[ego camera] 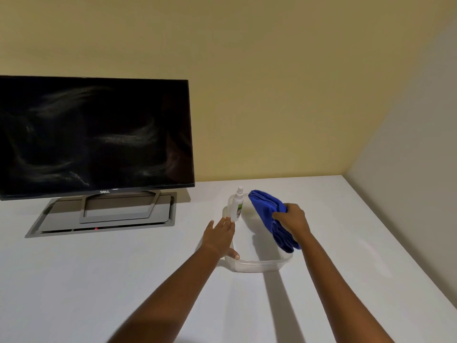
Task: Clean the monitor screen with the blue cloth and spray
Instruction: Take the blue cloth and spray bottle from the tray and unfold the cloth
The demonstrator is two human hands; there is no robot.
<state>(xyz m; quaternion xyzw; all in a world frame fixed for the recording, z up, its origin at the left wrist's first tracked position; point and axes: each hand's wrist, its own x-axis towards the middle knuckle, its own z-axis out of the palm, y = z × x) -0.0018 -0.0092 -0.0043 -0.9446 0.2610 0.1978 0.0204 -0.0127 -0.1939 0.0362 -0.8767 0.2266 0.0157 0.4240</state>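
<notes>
Two bare forearms reach forward from the bottom of the view over a white table (123, 268) set against a yellow wall (272, 82). At the centre right of the table sits a clear plastic container (259, 264), shallow and see-through.

On the right, the right hand (291, 219) grips a bunched blue cloth (269, 209), fingers curled over its top with the fabric pinched beneath them. The cloth drapes across the far right part of the container, one end hanging over the container's near right rim.

On the left, the left hand (220, 233) is spread flat, fingers extended and together, the thumb resting near the container's near left rim. Its fingertips touch or nearly touch the base of a small white spray bottle (238, 204); it does not enclose the bottle. The bottle stands upright at the container's far left corner, with a white nozzle and a partly green label.

On the left of the table, well apart from the container, stands a Dell monitor (96, 137). Its screen is dark and switched off, marked with pale smears and dusty streaks across most of its surface. The monitor rests on a grey stand (118, 209) atop a flat grey panel (49, 219) with a small red light at its front edge.
</notes>
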